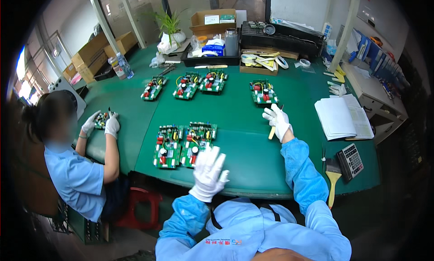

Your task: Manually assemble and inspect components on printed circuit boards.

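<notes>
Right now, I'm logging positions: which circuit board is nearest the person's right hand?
The green circuit board lying alone just beyond the right hand; the other boards on the green tabletop are well to its left.

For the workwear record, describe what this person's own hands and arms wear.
The left hand and right hand wear white gloves. Bright blue, wrinkled, loose sleeve covers run up from the wrists, over paler blue shirt sleeves.
</notes>
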Tool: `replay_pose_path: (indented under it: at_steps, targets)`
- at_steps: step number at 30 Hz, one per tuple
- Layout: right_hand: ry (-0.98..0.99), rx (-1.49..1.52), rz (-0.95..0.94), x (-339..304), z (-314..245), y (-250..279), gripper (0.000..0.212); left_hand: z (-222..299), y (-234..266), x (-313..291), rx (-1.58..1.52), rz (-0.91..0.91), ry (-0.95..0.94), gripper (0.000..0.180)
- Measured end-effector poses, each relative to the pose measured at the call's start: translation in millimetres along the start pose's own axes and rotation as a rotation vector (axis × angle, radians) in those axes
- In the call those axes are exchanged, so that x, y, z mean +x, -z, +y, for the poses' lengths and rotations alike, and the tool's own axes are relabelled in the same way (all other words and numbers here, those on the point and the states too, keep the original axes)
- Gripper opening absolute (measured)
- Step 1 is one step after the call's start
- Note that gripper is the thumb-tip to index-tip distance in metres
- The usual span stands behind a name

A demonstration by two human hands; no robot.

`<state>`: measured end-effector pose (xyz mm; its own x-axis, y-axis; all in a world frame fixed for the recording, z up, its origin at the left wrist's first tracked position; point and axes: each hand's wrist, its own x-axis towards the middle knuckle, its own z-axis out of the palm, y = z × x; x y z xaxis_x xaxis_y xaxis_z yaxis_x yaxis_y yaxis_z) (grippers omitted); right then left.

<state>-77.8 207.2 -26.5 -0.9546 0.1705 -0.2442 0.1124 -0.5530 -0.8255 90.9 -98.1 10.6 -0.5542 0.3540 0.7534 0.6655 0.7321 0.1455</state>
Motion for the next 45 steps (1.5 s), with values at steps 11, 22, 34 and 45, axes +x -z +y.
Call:
replay_pose_path:
  at_steps: [11, 22, 34, 45]
  targets:
    - [0.005, 0.379, 0.127, 69, 23, 14, 0.013, 26, -66, 52, -0.386, -0.055, 0.042, 0.042]
    - [-0.235, -0.050, -0.063, -86, -29, 56, 0.014, 16, -102, 82, -0.325, -0.138, 0.215, 0.041]
    - [-0.258, -0.296, -0.194, -102, -33, 69, 0.032, 22, -114, 65, -0.437, -0.138, 0.556, 0.004]
    - [-0.273, -0.325, -0.199, -100, -30, 69, 0.038, 69, -80, 45, -0.349, -0.425, 0.141, 0.020]
